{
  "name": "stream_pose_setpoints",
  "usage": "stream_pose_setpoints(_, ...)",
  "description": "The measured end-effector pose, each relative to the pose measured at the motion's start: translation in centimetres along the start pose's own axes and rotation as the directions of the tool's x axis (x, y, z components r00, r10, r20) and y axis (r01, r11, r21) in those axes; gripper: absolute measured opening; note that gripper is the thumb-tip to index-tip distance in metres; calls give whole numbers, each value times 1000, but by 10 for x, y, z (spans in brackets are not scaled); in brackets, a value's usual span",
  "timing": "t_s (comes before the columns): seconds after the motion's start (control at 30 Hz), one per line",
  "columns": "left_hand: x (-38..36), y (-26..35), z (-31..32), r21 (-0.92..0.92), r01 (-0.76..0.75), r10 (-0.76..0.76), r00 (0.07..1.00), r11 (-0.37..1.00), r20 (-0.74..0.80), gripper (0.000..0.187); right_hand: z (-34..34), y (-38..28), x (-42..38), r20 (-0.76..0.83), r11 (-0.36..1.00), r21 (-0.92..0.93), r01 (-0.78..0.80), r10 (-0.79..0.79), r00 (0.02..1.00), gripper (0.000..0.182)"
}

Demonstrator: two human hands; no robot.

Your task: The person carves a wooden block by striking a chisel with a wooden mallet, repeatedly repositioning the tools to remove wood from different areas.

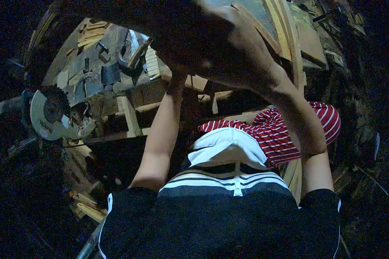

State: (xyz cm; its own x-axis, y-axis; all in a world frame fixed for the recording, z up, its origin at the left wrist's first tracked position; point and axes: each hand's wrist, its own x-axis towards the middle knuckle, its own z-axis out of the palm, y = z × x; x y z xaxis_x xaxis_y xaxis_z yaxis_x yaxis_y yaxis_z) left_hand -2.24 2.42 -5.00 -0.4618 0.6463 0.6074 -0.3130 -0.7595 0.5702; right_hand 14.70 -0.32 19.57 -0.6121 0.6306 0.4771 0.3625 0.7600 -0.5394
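Observation:
My right forearm [285, 90] is raised and bent across the upper part of the head view. My right hand [199, 39] is a large dark shape close to the camera, its fingers lost in shadow. From below, my left forearm [164, 125] reaches up until it passes behind that shape. Only the wrist end of my left hand [177, 80] shows; its fingers are hidden. I cannot tell whether either hand holds anything. Behind them is a cluttered wooden workbench [138, 93]. Red-and-white striped cloth [281, 138] and white cloth [229, 140] lie below my arms.
A circular saw with a pale guard [41, 116] stands at the left. On the bench are a C-shaped clamp [103, 52], a dark flat piece [110, 74] and wood strips [93, 33]. Long boards [285, 26] run along the upper right, beside a wooden panel [311, 45].

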Motion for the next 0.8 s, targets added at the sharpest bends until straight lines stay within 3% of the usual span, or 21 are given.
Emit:
stream_pose_setpoints(0.03,2,3,3,106,-34,36,999,994,-16,20,4,3,0,10,999,46,2,-2,1000,59)
stream_pose_setpoints(0.1,8,5,13,308,-95,110,993,947,-33,18,11,-4,-9,50,965,-260,42,-30,998,55)
stream_pose_setpoints(0.13,12,5,19,399,-123,148,989,909,-33,17,14,-3,-9,181,980,-186,-69,103,978,54)
stream_pose_setpoints(0.23,17,7,29,661,-174,258,966,730,-31,15,9,-4,-4,247,961,-176,-212,251,936,55)
stream_pose_setpoints(0.27,16,10,29,742,-180,291,956,646,-22,15,8,-1,-6,253,943,-4,-332,322,912,58)
stream_pose_setpoints(0.3,16,10,28,811,-182,327,945,556,-12,14,11,8,-9,256,945,-4,-328,318,913,58)
stream_pose_setpoints(0.33,15,5,8,433,-109,142,989,895,-43,14,21,24,-16,145,931,73,-359,346,927,59)
stream_pose_setpoints(0.37,13,16,-18,54,357,-348,928,932,-135,20,32,41,-25,33,912,154,-381,381,924,60)
stream_pose_setpoints(0.4,11,20,-10,211,200,-162,970,957,-181,22,42,60,-36,79,887,39,-461,457,886,65)
stream_pose_setpoints(0.43,11,22,0,365,41,33,981,930,-192,25,52,72,-50,74,887,39,-460,457,886,65)
stream_pose_setpoints(0.47,12,22,-12,-32,105,-110,957,994,-269,24,62,84,-63,150,836,-45,-546,546,824,66)
stream_pose_setpoints(0.5,13,23,-25,-426,131,-270,920,895,-284,23,70,94,-74,218,775,-134,-617,631,745,68)
stream_pose_setpoints(0.53,17,35,-19,-45,311,-296,840,949,-455,22,75,99,-83,222,776,-131,-616,629,745,68)
stream_pose_setpoints(0.57,22,49,-14,308,503,-232,752,807,-617,22,82,103,-93,298,726,-181,-664,684,666,68)
stream_pose_setpoints(0.6,22,49,-24,315,506,-228,749,803,-622,22,89,104,-100,367,671,-237,-703,731,575,68)
stream_pose_setpoints(0.67,24,47,-49,143,426,-198,659,893,-726,25,101,105,-112,358,665,-231,-710,736,574,68)
stream_pose_setpoints(0.7,31,68,-36,203,588,-268,613,783,-743,35,105,108,-118,337,661,-232,-714,743,578,68)
stream_pose_setpoints(0.77,32,75,-55,-10,663,-420,463,749,-781,43,112,112,-124,276,676,-240,-697,736,619,74)
stream_pose_setpoints(0.8,28,74,-73,-40,674,-469,470,738,-748,46,109,110,-123,302,672,-252,-696,738,603,71)
